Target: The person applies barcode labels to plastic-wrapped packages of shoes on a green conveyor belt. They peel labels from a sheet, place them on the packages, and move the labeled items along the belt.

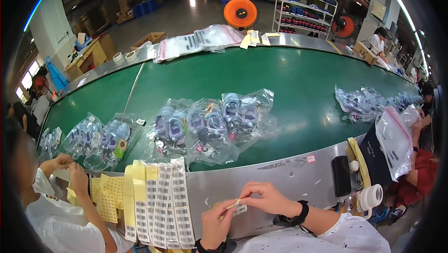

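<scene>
Over the metal edge of the work table, both my hands are pinched together at one small barcode label [240,210], white with a yellowish corner. The fingertips of my left hand [217,222] meet those of my right hand [269,200] at its upper edge. Fingers hide part of the label. Left of my left hand, long strips of barcode labels [163,201] hang over the table edge. Beyond my hands, clear bags of blue-purple clog shoes [207,124] lie on the green conveyor belt [298,75].
A black phone [341,175] and a white-lidded jar [371,197] are at my right, near a dark box [377,152] with plastic bags on it. Co-workers sit close on both sides; one's hands [70,166] are at left. Flat plastic bags [200,40] lie across the belt.
</scene>
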`<state>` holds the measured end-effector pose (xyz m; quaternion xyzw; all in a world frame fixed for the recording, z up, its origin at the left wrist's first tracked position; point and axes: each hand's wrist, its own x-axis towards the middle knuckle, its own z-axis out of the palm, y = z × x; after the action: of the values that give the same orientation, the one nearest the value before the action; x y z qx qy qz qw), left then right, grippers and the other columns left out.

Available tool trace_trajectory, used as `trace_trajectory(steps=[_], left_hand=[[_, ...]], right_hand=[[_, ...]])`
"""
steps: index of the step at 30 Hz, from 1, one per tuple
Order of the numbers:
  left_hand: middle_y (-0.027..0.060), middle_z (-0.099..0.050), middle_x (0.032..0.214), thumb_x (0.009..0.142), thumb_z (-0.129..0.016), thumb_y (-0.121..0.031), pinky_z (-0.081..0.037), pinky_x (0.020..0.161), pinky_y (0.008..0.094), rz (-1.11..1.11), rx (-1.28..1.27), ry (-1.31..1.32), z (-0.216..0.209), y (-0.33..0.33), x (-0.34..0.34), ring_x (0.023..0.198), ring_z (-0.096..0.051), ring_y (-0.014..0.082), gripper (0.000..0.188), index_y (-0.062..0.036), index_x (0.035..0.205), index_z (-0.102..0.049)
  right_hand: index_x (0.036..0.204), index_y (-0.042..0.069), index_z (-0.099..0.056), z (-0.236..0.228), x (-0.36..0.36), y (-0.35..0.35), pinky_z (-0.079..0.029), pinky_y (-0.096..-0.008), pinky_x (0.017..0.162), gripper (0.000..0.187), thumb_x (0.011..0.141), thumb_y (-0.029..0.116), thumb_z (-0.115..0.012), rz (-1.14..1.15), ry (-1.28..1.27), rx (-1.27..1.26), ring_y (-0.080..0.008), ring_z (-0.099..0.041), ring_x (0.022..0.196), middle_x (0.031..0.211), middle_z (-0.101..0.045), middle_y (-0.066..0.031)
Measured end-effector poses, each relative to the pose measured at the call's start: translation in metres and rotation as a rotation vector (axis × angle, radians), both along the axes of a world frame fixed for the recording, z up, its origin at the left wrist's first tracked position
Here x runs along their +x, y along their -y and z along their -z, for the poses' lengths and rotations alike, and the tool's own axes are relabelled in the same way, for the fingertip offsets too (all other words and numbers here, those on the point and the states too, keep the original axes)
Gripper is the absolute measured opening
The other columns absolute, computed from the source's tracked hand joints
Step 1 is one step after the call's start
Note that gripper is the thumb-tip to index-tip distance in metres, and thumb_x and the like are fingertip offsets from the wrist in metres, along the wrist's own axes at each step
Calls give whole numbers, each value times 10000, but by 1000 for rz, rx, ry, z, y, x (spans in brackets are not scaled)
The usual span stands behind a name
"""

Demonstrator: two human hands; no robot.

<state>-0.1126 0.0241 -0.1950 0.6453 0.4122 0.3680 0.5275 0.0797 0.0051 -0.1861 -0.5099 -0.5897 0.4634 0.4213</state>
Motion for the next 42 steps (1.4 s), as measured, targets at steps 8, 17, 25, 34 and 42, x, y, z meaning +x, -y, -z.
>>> trace_trajectory(steps=[8,17,25,34,42], left_hand=[[137,-685,848,837,-645,-21,-497,607,232,-3,-162,29,12,-3,6,712,-653,115,308,16,1138,-587],[109,-667,874,858,-608,-2,-488,642,223,-175,-197,20,35,-19,-1,745,-634,103,384,41,1221,-491],[81,-638,865,894,-552,-9,-458,654,196,-254,-201,77,41,-15,19,750,-600,90,286,54,1172,-524],[98,-645,872,899,-528,-8,-462,652,198,-295,-218,49,46,-11,22,740,-608,96,270,59,1160,-534],[101,-639,854,900,-522,-14,-467,646,205,-297,-236,13,44,-11,27,731,-609,105,264,57,1154,-538]], right_hand=[[814,27,-659,0,-4,4,-469,-310,719,59,775,54,-694,100,384,467,-203,-577,825,912,-605,-74],[859,47,-602,-68,106,-93,-433,-244,760,79,823,96,-652,607,-653,271,-76,-523,835,911,-583,-6],[838,78,-618,29,224,-206,-429,-290,689,122,780,121,-717,760,-432,-161,-116,-553,775,842,-617,-5],[859,28,-578,39,220,-244,-506,-344,698,103,796,22,-659,692,-514,-265,-190,-604,759,872,-629,-80],[746,9,-578,66,219,-256,-488,-282,495,97,761,-2,-673,834,-416,-129,-150,-583,595,718,-608,-77]])
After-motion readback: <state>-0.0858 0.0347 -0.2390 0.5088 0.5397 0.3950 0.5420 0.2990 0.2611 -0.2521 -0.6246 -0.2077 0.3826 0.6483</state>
